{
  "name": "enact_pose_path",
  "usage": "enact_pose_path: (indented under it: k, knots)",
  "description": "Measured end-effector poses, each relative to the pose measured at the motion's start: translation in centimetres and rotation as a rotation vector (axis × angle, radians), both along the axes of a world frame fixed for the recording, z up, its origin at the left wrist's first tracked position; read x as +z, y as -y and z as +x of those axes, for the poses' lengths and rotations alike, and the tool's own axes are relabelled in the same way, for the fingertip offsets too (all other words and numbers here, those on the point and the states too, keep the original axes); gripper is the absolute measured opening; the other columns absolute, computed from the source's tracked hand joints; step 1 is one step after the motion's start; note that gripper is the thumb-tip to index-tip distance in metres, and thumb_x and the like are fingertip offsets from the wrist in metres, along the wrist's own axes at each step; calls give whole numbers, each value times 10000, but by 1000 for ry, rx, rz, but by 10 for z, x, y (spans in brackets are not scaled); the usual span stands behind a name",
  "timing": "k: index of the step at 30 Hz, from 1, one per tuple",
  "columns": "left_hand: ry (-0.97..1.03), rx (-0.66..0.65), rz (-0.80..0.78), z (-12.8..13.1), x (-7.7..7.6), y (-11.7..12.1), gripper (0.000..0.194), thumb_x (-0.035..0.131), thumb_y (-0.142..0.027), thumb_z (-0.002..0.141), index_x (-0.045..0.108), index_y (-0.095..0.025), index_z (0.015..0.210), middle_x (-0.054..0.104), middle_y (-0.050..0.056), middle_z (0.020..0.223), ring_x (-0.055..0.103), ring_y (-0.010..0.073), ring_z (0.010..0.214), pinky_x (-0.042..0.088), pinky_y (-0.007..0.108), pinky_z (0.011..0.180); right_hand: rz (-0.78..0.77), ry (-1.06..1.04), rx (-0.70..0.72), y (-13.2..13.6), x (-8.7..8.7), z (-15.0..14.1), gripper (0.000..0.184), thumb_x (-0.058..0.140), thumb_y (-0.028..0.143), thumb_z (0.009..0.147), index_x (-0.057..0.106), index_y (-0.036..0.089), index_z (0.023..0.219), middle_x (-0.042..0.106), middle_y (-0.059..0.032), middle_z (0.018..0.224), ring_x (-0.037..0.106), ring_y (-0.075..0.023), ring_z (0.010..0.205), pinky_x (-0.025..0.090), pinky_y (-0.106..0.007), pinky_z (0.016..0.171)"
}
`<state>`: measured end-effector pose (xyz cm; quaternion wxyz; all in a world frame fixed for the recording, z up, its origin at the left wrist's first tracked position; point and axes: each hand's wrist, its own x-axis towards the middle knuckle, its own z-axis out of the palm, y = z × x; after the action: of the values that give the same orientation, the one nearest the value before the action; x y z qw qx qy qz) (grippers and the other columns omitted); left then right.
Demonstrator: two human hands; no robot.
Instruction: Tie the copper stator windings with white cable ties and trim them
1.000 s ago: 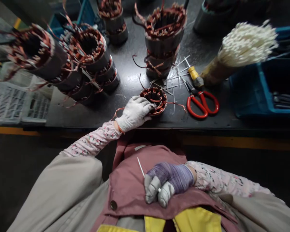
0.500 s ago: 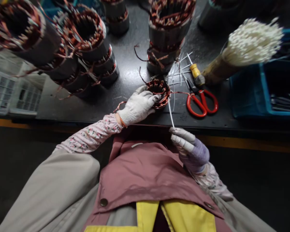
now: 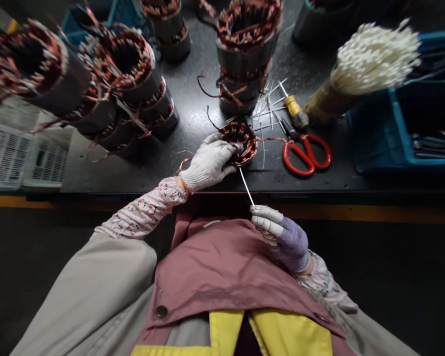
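A small stator (image 3: 249, 154) with copper windings stands near the table's front edge. My left hand (image 3: 211, 160), in a white glove, is wrapped over its left side, fingers over the winding rim and reaching into the bore. My right hand (image 3: 270, 227), gloved in white and purple, is in front of the table edge, fingertips pinched on a thin white cable tie (image 3: 246, 187). The tie runs taut up to the stator's front rim; its far end is hidden there. A lead wire (image 3: 270, 139) extends right from the stator.
Red-handled scissors (image 3: 307, 154) and a yellow-handled screwdriver (image 3: 292, 106) lie to the right, beside loose white strips (image 3: 270, 110). Behind them stand a bundle of white ties (image 3: 376, 57) and a blue bin (image 3: 374, 143). Stacked stators (image 3: 244, 59) rise behind; more stacks (image 3: 133, 64) stand left.
My right hand has moved left and slightly toward me, with the cable tie swinging left along the stator's front rim. My left hand stays on the stator. The view has shifted slightly.
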<state>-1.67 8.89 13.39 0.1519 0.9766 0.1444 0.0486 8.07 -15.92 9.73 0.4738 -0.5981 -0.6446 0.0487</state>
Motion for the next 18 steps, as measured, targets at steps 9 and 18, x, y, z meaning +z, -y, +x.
enact_pose_path:
  k: [9, 18]
  knots:
    - [-24, 10, 9, 0, 2, 0, 476, 638, -320, 865, 572, -146, 1303, 681, 109, 1199, 607, 256, 1169, 299, 463, 1170, 26, 11, -6, -8, -1, 3, 373, 554, 78, 905, 618, 255, 1227, 706, -82, 1176, 687, -163, 1096, 606, -274, 887]
    - [-22, 20, -4, 0, 2, 0, 455, 629, -338, 872, 582, -154, 1286, 690, 104, 1196, 609, 261, 1179, 295, 483, 1173, 43, -29, -34, -11, -5, 1, 380, 570, 58, 889, 616, 249, 1214, 711, -82, 1157, 697, -156, 1066, 603, -265, 876]
